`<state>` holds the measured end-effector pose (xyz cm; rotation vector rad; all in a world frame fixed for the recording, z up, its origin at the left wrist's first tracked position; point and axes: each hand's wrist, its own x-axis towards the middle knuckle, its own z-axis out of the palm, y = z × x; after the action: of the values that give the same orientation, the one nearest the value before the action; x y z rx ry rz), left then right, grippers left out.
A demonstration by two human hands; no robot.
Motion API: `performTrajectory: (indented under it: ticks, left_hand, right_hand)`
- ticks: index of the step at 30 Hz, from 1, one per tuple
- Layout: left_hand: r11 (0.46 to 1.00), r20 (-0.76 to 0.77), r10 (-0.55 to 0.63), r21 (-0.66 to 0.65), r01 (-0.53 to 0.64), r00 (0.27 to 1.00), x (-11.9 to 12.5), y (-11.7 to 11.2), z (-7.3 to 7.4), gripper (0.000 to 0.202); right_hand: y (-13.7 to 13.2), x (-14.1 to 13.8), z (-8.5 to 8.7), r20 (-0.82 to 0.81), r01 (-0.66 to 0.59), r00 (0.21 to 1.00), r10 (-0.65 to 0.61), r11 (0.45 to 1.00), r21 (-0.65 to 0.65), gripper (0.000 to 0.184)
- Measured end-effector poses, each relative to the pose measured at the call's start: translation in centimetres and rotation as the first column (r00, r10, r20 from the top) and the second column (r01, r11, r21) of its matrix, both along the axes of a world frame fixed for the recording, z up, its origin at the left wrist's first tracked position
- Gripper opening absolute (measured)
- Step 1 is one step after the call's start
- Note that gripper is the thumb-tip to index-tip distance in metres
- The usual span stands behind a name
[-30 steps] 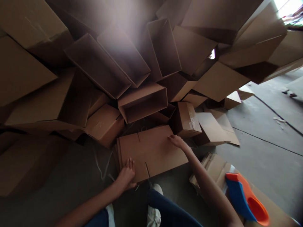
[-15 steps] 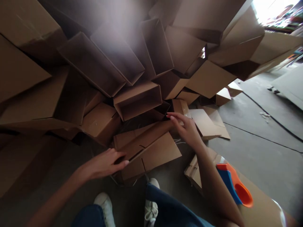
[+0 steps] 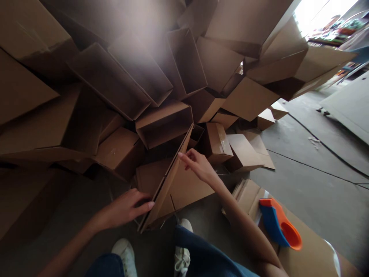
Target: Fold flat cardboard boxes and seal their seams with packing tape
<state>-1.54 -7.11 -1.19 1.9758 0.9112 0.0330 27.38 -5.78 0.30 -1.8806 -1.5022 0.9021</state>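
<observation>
A flattened cardboard carton (image 3: 166, 188) stands tilted on edge in front of the person, between the two hands, its long rim slanting from near the shoes up towards an open-mouthed box (image 3: 163, 125). The left hand (image 3: 129, 207) is at the carton's lower left side, thumb and fingers spread apart rather than closed, the thumb tip against the board. The right hand (image 3: 198, 165) is on the other side, its fingers bent and their tips at the upper part of the panel – whether they pinch it or only press on it, I cannot tell.

Beneath and behind the raised carton, another flat carton (image 3: 196, 184) lies low down, with a dark slot cut in its near edge. Just beyond the right hand sits a box closed with shiny tape (image 3: 217, 142), and beside that a paler box (image 3: 242, 152). A heap of open boxes rises across the whole far side, tipped at many angles.

Near the right forearm is a stack of flattened cardboard (image 3: 248, 196) – a blue-and-orange plastic tool (image 3: 279, 225) rests on cardboard there. White shoes (image 3: 126, 256) and blue trousers show below, on the grey floor (image 3: 294, 154).
</observation>
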Motion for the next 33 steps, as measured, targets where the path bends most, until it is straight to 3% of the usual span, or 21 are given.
performTrajectory:
  ticks: [4,9,14,18,23,28,33]
  left_hand:
    - [0.999,-0.057,-0.028,0.022,0.029,0.998,0.8,-0.5,0.2,0.053]
    - [1.000,-0.100,-0.011,-0.014,0.010,0.995,0.8,-0.8,0.3,0.054]
    - [0.999,-0.098,0.022,-0.045,-0.027,0.995,0.3,-1.1,0.3,0.051]
    - [0.996,-0.131,-0.024,-0.086,0.013,0.991,-0.3,-0.9,0.6,0.051]
    - [0.989,-0.109,0.077,-0.118,-0.090,0.991,0.0,0.2,1.1,0.056]
    - [0.965,0.056,0.205,-0.176,-0.193,0.977,1.4,1.2,1.5,0.060]
    - [0.947,0.193,0.299,-0.184,-0.264,0.935,2.8,1.3,1.9,0.077]
  right_hand:
    - [0.4,-0.2,-0.3,0.084,-0.097,0.991,0.106,0.990,-0.103,0.062]
    - [0.5,0.8,-1.7,-0.087,-0.223,0.973,0.213,0.965,-0.136,0.067]
    - [0.6,1.2,-2.4,-0.161,-0.252,0.960,0.229,0.958,-0.140,0.065]
    - [0.2,1.4,-1.6,-0.193,-0.275,0.951,0.243,0.947,-0.165,0.063]
    - [-0.7,1.8,-0.1,-0.315,-0.376,0.903,0.293,0.893,-0.246,0.064]
    - [-1.6,1.6,1.5,-0.350,-0.503,0.846,0.402,0.820,-0.272,0.064]
    - [-2.7,0.1,2.1,-0.412,-0.629,0.757,0.507,0.736,-0.250,0.059]
